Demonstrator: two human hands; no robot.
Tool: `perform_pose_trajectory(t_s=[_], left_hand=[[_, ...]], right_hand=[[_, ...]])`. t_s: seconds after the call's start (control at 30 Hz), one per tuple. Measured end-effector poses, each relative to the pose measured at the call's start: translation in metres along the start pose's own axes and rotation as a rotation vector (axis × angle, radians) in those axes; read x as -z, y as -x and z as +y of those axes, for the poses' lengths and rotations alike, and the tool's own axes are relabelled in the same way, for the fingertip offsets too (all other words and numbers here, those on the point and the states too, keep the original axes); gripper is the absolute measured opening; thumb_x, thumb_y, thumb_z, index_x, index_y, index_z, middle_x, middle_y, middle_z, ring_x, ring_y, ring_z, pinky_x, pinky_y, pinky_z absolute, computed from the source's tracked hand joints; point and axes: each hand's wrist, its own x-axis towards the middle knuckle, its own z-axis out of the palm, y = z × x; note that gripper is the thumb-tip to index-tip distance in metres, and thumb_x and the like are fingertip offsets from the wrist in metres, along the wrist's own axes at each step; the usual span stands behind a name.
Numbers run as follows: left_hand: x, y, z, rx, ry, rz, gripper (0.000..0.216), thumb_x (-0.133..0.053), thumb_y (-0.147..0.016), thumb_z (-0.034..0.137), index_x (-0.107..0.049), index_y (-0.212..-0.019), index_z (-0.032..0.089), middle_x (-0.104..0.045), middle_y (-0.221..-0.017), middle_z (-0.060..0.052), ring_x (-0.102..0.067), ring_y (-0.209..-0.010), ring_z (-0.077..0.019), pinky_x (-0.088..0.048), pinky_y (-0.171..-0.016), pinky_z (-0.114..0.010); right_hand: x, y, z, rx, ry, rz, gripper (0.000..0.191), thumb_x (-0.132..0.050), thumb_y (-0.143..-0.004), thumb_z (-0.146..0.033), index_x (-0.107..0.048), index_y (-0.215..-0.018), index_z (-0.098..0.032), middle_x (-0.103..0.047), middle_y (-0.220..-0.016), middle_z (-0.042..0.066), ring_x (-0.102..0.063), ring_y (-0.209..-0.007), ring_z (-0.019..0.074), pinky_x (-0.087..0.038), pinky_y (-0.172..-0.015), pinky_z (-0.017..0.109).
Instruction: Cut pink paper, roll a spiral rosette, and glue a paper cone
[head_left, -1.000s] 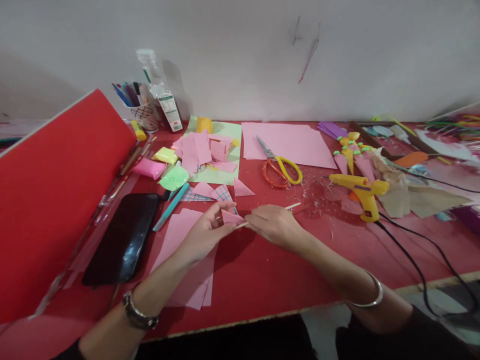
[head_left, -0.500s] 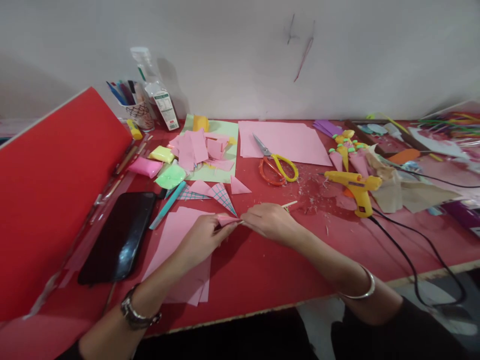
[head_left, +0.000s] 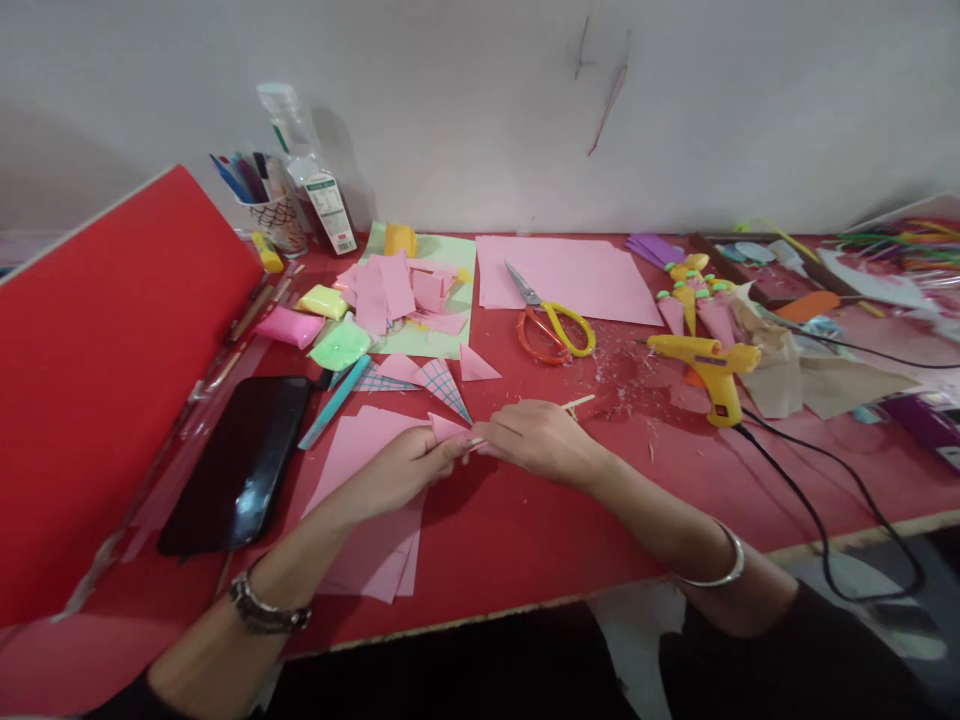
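Head view: left hand [head_left: 394,466] pinches a small folded pink paper piece [head_left: 445,428], thumb underneath; it sits between left fingertips and right hand. Right hand [head_left: 534,440] has its fingers curled closed on a thin pale wooden stick [head_left: 478,442], which meets the paper at the fingertips. Exact finger overlap hidden. Another pale stick end pokes out past the right knuckles; can't tell if same stick.

Just beyond the fingertips: teal-gridded pink paper cone [head_left: 444,388], tip almost at them. Further out: red-and-yellow-handled metal scissors [head_left: 551,312]. Well right of the right fingers: yellow plastic glue gun [head_left: 714,365].

Risks, my read: loose left pinch lets the paper unroll; too much stick pressure creases or tears it; fingers drifting forward could knock the cone.
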Motion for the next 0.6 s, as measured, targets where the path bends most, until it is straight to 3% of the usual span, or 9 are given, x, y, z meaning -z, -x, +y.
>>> perform_pose_trajectory(t_s=[0.17, 0.4, 0.5, 0.6], left_hand=[[-0.002, 0.0, -0.003, -0.071, -0.064, -0.002, 0.036, -0.032, -0.081, 0.044, -0.039, -0.056, 0.018, -0.031, -0.053, 0.005, -0.03, -0.051, -0.0098, -0.028, -0.051, -0.022], [-0.004, -0.002, -0.004, 0.004, 0.095, 0.105, 0.033, -0.034, -0.078, 0.042, -0.049, -0.062, 0.017, -0.041, -0.057, 0.003, -0.037, -0.055, -0.0111, -0.031, -0.054, -0.023], [0.0, -0.002, -0.003, 0.009, 0.158, 0.22, 0.033, -0.036, -0.076, 0.041, -0.043, -0.053, 0.018, -0.036, -0.049, 0.004, -0.033, -0.048, -0.0099, -0.028, -0.049, -0.023], [0.003, -0.004, -0.005, -0.022, 0.225, 0.27, 0.033, -0.035, -0.076, 0.04, -0.042, -0.053, 0.019, -0.034, -0.046, 0.005, -0.032, -0.044, -0.0096, -0.028, -0.047, -0.023]], right_hand=[[0.001, 0.0, 0.001, -0.052, -0.147, -0.066, 0.03, -0.033, -0.088, -0.033, -0.058, -0.083, -0.016, -0.059, -0.063, 0.001, -0.05, -0.057, 0.011, -0.03, -0.054, 0.023], [0.002, 0.0, 0.006, -0.053, -0.105, -0.107, 0.033, -0.028, -0.089, -0.028, -0.058, -0.084, -0.014, -0.056, -0.065, 0.003, -0.046, -0.06, 0.0123, -0.031, -0.057, 0.024], [0.003, 0.001, 0.01, -0.117, -0.023, -0.001, 0.036, -0.027, -0.089, -0.023, -0.059, -0.077, -0.015, -0.055, -0.069, 0.005, -0.044, -0.064, 0.0132, -0.032, -0.059, 0.025], [0.009, 0.002, 0.009, -0.266, 0.009, 0.218, 0.032, -0.032, -0.088, -0.026, -0.06, -0.075, -0.018, -0.053, -0.071, 0.003, -0.043, -0.066, 0.0131, -0.034, -0.062, 0.026]])
